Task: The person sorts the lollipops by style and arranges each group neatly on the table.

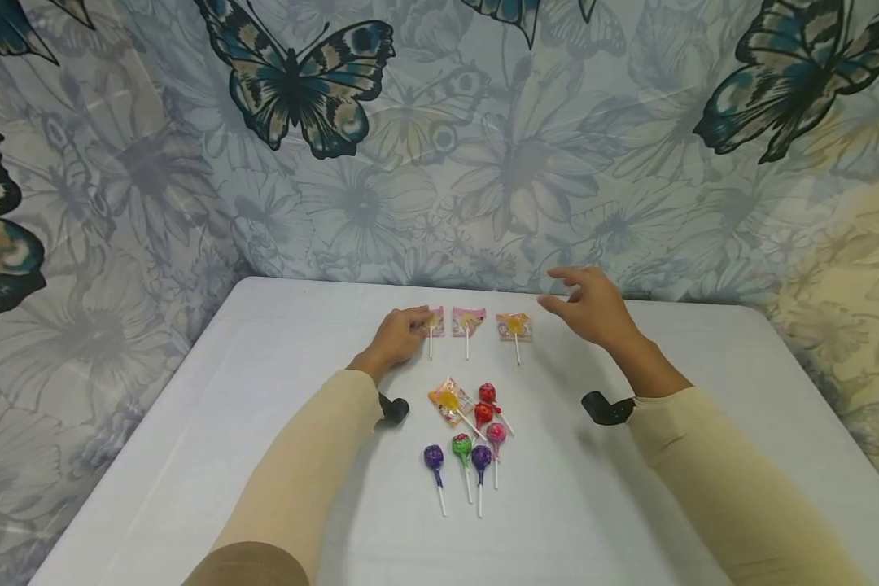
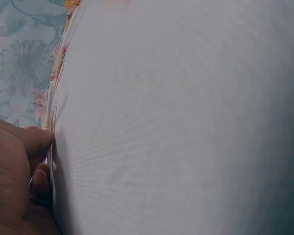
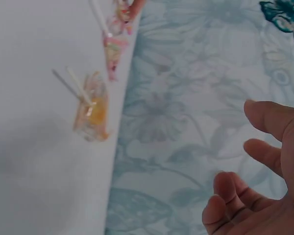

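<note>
At the far side of the table, my left hand (image 1: 401,335) pinches the edge of a lollipop (image 1: 436,322) in a clear pink-printed wrapper, its white stick pointing toward me. Its fingertips partly cover the wrapper. To the right lie a second pink-wrapped lollipop (image 1: 469,319) and a yellow lollipop (image 1: 514,327) in an orange-printed wrapper, making a row. My right hand (image 1: 592,308) is raised to the right of that row, fingers spread and loosely bent, with nothing in them. In the right wrist view, the yellow lollipop (image 3: 96,111) lies apart from the right hand (image 3: 264,171).
Nearer to me lies a loose group: another yellow wrapped lollipop (image 1: 448,400), red ones (image 1: 487,393), a pink one (image 1: 496,433), a green one (image 1: 461,445) and purple ones (image 1: 434,457). A butterfly-print cloth (image 1: 366,203) hangs behind the white table (image 1: 190,456).
</note>
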`<move>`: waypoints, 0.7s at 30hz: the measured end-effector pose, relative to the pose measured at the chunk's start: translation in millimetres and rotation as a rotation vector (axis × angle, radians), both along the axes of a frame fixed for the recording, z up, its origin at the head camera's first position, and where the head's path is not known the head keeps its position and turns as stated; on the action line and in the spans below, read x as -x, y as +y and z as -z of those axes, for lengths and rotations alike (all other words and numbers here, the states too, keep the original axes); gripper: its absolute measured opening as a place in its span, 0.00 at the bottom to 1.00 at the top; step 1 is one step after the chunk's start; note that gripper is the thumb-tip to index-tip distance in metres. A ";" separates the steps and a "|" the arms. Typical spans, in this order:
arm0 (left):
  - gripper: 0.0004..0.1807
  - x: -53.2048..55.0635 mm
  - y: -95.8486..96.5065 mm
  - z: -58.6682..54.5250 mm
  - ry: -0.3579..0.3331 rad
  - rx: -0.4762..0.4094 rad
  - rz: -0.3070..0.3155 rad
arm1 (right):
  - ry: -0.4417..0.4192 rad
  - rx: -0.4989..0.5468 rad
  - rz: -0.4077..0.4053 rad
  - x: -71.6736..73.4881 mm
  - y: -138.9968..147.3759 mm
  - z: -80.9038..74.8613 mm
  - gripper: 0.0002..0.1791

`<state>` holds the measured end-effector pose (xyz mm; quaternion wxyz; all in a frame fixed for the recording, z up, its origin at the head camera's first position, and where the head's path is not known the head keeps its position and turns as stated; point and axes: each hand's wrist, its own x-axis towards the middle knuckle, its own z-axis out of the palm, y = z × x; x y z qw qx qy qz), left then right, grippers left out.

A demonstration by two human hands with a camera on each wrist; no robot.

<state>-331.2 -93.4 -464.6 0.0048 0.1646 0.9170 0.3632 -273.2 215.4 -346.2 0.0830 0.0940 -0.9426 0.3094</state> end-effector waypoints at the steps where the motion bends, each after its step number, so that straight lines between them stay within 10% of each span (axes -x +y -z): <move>1: 0.20 -0.2 -0.1 -0.2 -0.002 -0.003 0.000 | 0.019 0.002 -0.008 -3.9 0.3 -4.2 0.27; 21: 0.19 1.5 -0.7 0.1 -0.012 -0.018 0.004 | 0.255 0.095 -0.114 -72.1 -2.1 -56.2 0.27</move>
